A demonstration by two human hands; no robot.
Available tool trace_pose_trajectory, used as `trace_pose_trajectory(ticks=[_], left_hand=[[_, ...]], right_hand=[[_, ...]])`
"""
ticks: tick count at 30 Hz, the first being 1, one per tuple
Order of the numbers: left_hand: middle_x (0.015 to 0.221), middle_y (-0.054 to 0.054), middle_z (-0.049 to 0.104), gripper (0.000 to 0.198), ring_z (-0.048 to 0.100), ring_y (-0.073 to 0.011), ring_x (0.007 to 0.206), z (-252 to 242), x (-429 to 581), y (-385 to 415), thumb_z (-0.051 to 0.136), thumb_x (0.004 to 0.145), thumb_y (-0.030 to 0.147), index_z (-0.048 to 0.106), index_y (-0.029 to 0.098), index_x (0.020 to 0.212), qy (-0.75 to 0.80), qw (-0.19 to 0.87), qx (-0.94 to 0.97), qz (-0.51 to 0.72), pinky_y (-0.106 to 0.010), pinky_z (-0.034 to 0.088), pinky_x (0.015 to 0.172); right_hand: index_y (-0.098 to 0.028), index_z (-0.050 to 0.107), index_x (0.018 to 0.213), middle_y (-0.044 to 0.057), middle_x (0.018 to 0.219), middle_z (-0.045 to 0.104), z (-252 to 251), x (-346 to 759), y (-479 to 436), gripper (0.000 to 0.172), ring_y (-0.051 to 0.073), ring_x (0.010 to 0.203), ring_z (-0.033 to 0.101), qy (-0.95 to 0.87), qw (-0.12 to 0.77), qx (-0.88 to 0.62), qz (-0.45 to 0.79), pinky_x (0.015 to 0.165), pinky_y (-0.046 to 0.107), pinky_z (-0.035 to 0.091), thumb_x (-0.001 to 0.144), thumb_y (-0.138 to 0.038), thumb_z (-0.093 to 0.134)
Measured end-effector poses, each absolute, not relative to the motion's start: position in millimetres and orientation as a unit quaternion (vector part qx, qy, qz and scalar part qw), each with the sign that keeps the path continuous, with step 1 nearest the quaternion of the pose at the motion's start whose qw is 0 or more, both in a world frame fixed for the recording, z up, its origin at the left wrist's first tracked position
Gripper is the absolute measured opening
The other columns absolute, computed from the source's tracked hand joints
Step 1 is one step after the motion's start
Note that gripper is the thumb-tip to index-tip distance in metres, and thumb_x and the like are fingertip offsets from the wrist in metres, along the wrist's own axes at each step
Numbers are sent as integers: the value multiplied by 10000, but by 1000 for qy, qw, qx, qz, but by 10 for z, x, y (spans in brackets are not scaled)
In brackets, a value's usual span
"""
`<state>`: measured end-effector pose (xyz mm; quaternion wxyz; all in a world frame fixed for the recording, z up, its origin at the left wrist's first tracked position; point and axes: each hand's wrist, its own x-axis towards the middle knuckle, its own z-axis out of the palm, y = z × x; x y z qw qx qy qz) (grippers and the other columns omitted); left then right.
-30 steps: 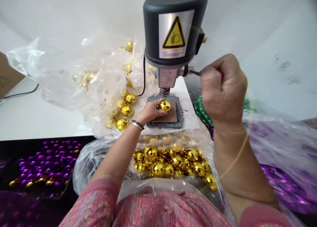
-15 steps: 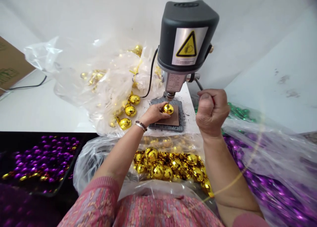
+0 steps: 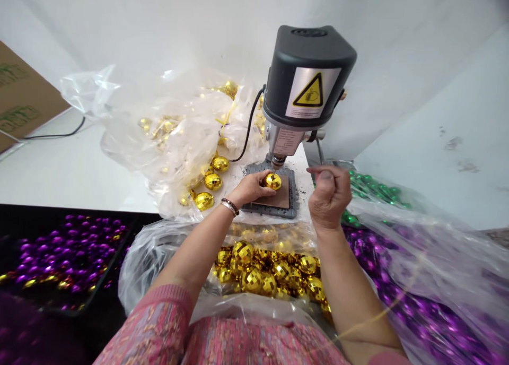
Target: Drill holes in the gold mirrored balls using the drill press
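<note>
We find a gold ball with a mirrored mosaic of small square facets [image 3: 272, 181] at centre, a black drill head with a yellow-and-black warning triangle [image 3: 309, 89] at one o'clock, glossy green beads [image 3: 376, 190] at three, shiny purple beads [image 3: 67, 253] at eight, and a pink patterned sleeve [image 3: 159, 314] at seven.

My right hand [image 3: 329, 198] has let go of the feed lever [image 3: 318, 150] of the drill press [image 3: 308, 78]. It was clenched around the handle a moment ago and now hangs just beside it, index finger [image 3: 318, 169] uncurled toward the gold mirror ball [image 3: 272, 181]. My view has tipped, bringing more green bead strands [image 3: 374, 189] into frame.
</note>
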<state>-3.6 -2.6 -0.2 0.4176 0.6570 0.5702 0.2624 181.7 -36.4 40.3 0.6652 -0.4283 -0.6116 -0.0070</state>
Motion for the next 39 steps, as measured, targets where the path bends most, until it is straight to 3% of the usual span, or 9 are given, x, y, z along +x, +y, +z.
trace_pose_trajectory(ticks=[6,10,16,19,22,24,28,32,39], left_hand=[[1162,-49,761,727,689,-219,1055,-14,-24,-31,819,714,228,619,158,1410,562,410,668,266,-307,525,976],[1122,-44,763,667,693,-209,1008,92,-169,-190,795,730,242,637,156,1372,553,401,683,260,-283,539,906],[1156,-72,775,678,703,-199,941,526,-817,-553,816,725,400,673,193,1354,481,448,748,90,-264,531,822],[1128,-69,783,406,700,-204,966,669,-1109,-599,601,903,400,741,205,1230,600,315,729,97,-277,517,845],[1026,-121,788,355,703,-250,919,657,-1250,-587,462,928,272,795,165,988,711,144,688,-11,-321,500,808],[1011,-156,781,346,705,-284,910,589,-1267,-595,480,917,303,792,153,938,727,108,672,-92,-336,490,771],[1044,-141,772,355,703,-285,922,446,-1231,-676,574,889,434,760,180,1052,704,134,682,-144,-323,479,752],[1004,-106,746,423,678,-257,870,447,-1237,-752,683,797,346,704,172,1182,699,175,686,-99,-317,471,747],[893,-4,614,752,571,-140,739,572,-1081,-644,758,731,443,488,186,1384,590,386,666,244,-265,487,669]], right_hand=[[-150,578,768,-10,694,548,986,1799,-199,382,67,624,509,-577,691,-434,43,664,249,447,1006,-377,384],[-149,516,737,-29,688,524,1306,1819,-75,316,62,688,522,-566,676,-457,113,722,242,443,986,-314,414],[-159,480,736,-7,726,592,1283,1815,-97,296,72,734,575,-567,690,-433,124,768,252,451,993,-272,386],[-165,471,743,1,738,601,1259,1805,-95,285,71,713,570,-569,703,-409,119,760,263,439,992,-275,386],[-170,463,745,-6,714,576,1256,1798,-93,269,76,702,570,-571,707,-401,115,761,277,435,985,-268,390],[-175,451,742,-11,705,559,1255,1797,-104,271,75,692,565,-574,702,-406,114,754,278,434,987,-265,376],[-173,462,760,-16,709,545,1232,1802,-130,270,77,698,568,-577,697,-411,107,751,283,431,991,-276,368],[-166,477,782,-18,720,546,1197,1810,-140,267,82,734,588,-575,698,-414,99,781,294,442,995,-294,379],[-176,449,774,-35,736,530,1188,1815,-148,329,52,672,513,-582,683,-431,97,740,262,428,1005,-400,383]])
